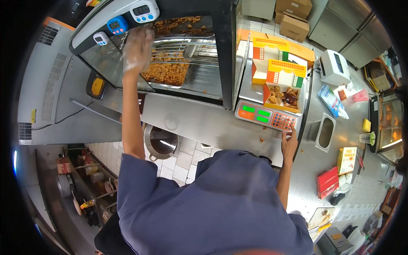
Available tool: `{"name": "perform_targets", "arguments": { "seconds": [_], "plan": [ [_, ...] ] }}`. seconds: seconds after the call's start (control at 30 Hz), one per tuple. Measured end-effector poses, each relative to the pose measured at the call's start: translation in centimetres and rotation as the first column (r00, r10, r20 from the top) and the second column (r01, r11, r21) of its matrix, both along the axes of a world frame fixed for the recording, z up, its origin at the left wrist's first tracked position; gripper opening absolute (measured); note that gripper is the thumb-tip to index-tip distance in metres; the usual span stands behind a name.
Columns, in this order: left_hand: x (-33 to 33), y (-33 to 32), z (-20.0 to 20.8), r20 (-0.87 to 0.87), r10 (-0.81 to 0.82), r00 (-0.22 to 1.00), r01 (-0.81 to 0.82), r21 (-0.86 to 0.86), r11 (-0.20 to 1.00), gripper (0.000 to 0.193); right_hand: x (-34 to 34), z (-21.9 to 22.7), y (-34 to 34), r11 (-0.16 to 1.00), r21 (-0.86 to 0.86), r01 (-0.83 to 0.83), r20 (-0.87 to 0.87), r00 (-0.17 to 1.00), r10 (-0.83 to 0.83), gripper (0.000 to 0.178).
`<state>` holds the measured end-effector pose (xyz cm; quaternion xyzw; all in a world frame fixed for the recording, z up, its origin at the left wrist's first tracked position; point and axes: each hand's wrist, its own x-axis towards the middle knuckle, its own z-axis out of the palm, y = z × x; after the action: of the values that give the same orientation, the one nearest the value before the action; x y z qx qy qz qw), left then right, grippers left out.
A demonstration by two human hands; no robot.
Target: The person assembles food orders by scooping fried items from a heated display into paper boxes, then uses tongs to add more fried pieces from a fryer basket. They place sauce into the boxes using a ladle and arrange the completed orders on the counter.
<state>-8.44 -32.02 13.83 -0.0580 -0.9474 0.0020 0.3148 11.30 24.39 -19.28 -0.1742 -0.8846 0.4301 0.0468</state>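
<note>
My left hand (137,50), in a thin clear plastic glove, is raised at the open front of a heated display cabinet (229,63), its fingers stretched upward beside the glass pane. Whether it touches the pane I cannot tell. Behind it, a tray of fried pieces (165,73) sits below a wire rack (170,53), and darker fried pieces (182,26) lie farther back. My bare right hand (290,143) reaches with an extended finger to the keypad of an orange-fronted scale (259,114), holding nothing. On the scale stands an open carton (282,107) with fried food in it.
Three timers, one blue (117,25), cling to the cabinet's top edge. Right of the scale are a white printer (334,68), a blue-white packet (331,100), a metal pan (325,132) and red boxes (327,182). A wok-like pan (162,142) sits below the counter's edge.
</note>
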Motion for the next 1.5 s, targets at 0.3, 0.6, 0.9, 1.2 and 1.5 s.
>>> {"name": "perform_targets", "arguments": {
  "seconds": [0.3, 0.6, 0.9, 1.2, 1.5],
  "plan": [
    [-13.9, -2.5, 2.5, 0.554, 0.094, 0.827, 0.003, -0.172, 0.985, 0.049, 0.0, 0.1, -1.6, 0.994, -0.048, -0.094, -0.129, 0.988, 0.087, 0.045],
    [-18.5, -1.7, 0.9, 0.598, 0.129, 0.791, -0.008, -0.2, 0.98, 0.049, 7.4, -0.8, -1.5, 0.975, -0.181, 0.126, 0.071, 0.991, -0.114, 0.042],
    [-19.1, -2.3, -0.9, 0.537, 0.107, 0.837, -0.047, -0.124, 0.991, 0.049, 10.1, -1.9, 0.5, 0.955, -0.164, 0.247, 0.146, 0.964, -0.224, 0.042],
    [-15.8, -5.4, 0.3, 0.043, -0.178, 0.983, 0.087, 0.746, 0.66, 0.049, 5.9, -0.1, 1.3, 0.973, -0.184, 0.141, 0.043, 0.99, -0.135, 0.037],
    [-13.7, -5.9, -0.9, 0.101, -0.196, 0.975, 0.016, 0.854, 0.52, 0.049, 0.7, 2.0, 1.1, 0.995, -0.1, -0.006, -0.059, 0.998, 0.0, 0.035]
  ]
}}
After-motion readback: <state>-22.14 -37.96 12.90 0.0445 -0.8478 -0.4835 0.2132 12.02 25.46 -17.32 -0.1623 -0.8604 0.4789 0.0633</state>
